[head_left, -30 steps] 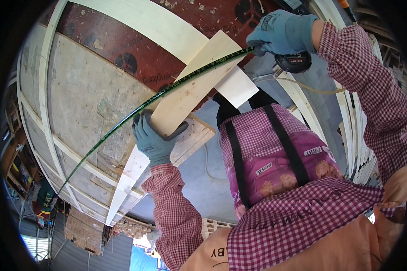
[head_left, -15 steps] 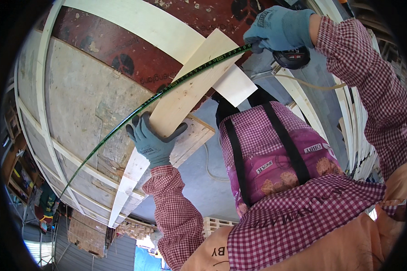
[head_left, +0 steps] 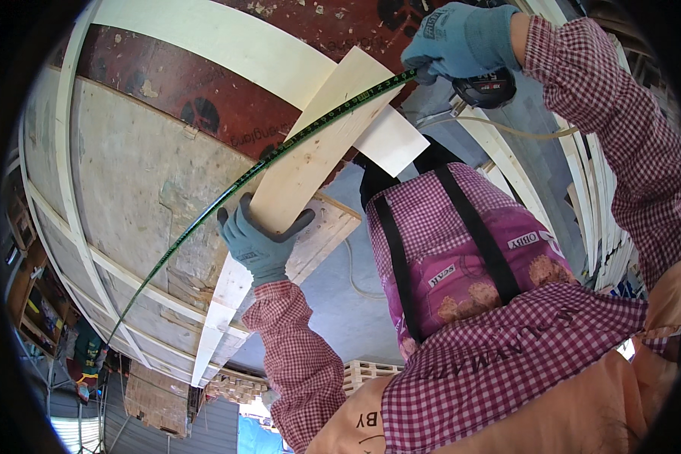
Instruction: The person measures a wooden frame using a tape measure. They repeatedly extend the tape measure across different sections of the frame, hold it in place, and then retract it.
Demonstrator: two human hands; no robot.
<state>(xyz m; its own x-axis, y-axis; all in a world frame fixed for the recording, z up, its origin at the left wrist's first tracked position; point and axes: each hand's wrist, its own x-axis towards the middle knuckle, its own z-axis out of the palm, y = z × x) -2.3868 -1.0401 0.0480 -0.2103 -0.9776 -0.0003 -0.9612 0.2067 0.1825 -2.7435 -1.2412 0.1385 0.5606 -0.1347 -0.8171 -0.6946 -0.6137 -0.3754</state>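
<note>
Both of my hands wear blue-grey gloves. My right hand (head_left: 460, 44), at upper right, has its fingers closed on a dark tape measure (head_left: 486, 91). Its case hangs beneath my palm, and the green-black blade (head_left: 204, 214) runs out between my fingers in a long bow to the lower left. The blade passes over a short pale wooden board (head_left: 299, 178) lying slantwise. My left hand (head_left: 259, 244) grips the near end of this board, thumb on one side and fingers on the other. Under the board, a longer white strip (head_left: 227, 38) crosses it.
A red-brown panel (head_left: 140, 72) and a worn, stained wooden panel (head_left: 113, 144) lie beneath, with pale battens (head_left: 66, 151) across them. Long white strips (head_left: 594, 197) are stacked at right. A thin hose (head_left: 522, 136) curves near the tape case. Wooden pallets (head_left: 367, 374) stand below.
My right hand and the tape case have shifted slightly left and up in view. My left hand keeps its grip on the board. The blade still spans the board.
</note>
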